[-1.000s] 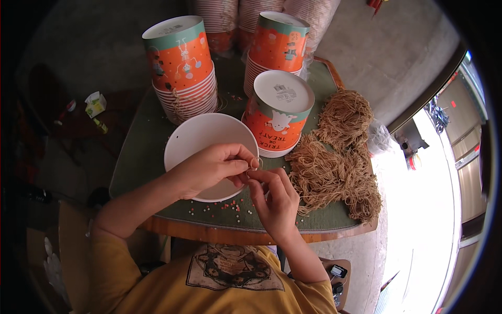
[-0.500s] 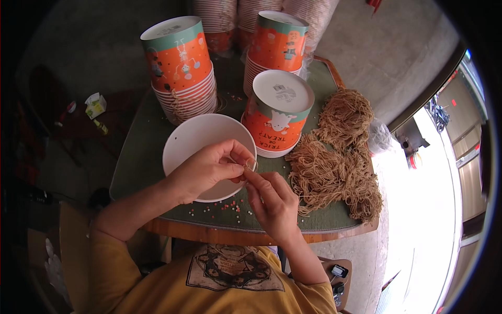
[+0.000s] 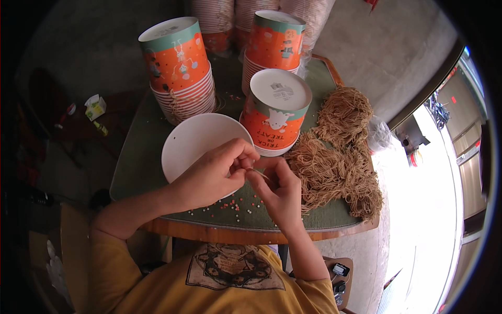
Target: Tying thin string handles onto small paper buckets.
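Note:
A white-lined paper bucket (image 3: 196,140) stands mouth up on the table, a small hole showing in its wall. In front of its right rim, my left hand (image 3: 219,170) pinches with thumb and bent fingers. Its fingertips meet those of my right hand (image 3: 280,191), which is also closed in a pinch. Between them runs a thin tan twine (image 3: 265,177), its end hidden by the fingers. Just beyond my right hand is a stack of upside-down orange buckets (image 3: 276,123). Loose twine hanks (image 3: 334,170) lie to its right.
Taller bucket stacks stand at back left (image 3: 178,65) and back right (image 3: 275,44), the left one with twine around it. Small coloured dots (image 3: 238,206) are scattered near the wooden table edge (image 3: 209,230). Plastic-wrapped stacks (image 3: 212,23) stand behind. A clear plastic bag (image 3: 377,133) sits beside the hanks.
My right hand has turned and its fingers have curled in closer around the twine. My left hand's fingers have drawn together slightly; both hands remain by the bucket's rim.

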A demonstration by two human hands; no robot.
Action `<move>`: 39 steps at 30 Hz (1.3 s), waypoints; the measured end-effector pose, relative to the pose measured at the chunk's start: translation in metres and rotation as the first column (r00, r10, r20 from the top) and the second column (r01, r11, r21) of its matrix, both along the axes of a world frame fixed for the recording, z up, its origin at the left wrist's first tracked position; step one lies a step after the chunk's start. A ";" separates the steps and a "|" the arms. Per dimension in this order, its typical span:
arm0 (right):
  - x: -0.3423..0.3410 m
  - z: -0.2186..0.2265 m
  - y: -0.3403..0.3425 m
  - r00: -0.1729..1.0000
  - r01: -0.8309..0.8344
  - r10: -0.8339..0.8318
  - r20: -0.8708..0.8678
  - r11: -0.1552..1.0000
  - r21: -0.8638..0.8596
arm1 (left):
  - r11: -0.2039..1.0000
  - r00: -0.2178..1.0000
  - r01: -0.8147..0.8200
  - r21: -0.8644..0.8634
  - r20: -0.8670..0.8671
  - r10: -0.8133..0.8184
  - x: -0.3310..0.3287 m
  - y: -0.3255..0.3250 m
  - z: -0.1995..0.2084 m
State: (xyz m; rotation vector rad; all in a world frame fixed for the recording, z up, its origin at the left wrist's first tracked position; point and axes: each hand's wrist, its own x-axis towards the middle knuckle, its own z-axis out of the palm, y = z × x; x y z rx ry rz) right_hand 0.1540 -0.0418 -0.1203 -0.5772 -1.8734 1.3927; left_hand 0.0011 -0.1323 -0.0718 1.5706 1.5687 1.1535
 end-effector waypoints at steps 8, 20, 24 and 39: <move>-0.003 0.002 -0.004 0.999 0.014 -0.014 0.035 1.000 0.004 | 0.998 0.993 0.006 0.059 -0.118 0.001 0.001 -0.002 0.001; -0.006 -0.002 -0.014 0.995 0.089 -0.095 0.015 0.971 0.222 | 0.965 0.880 -0.024 0.260 -0.454 0.144 0.002 -0.005 0.000; -0.006 0.002 -0.017 0.993 0.112 -0.122 0.010 0.939 0.326 | 0.961 0.808 -0.061 0.269 -0.552 0.206 0.004 -0.007 -0.001; -0.006 -0.005 -0.019 0.995 0.097 -0.084 -0.048 0.884 0.458 | 0.989 0.991 -0.116 0.088 0.077 0.109 -0.001 -0.009 -0.010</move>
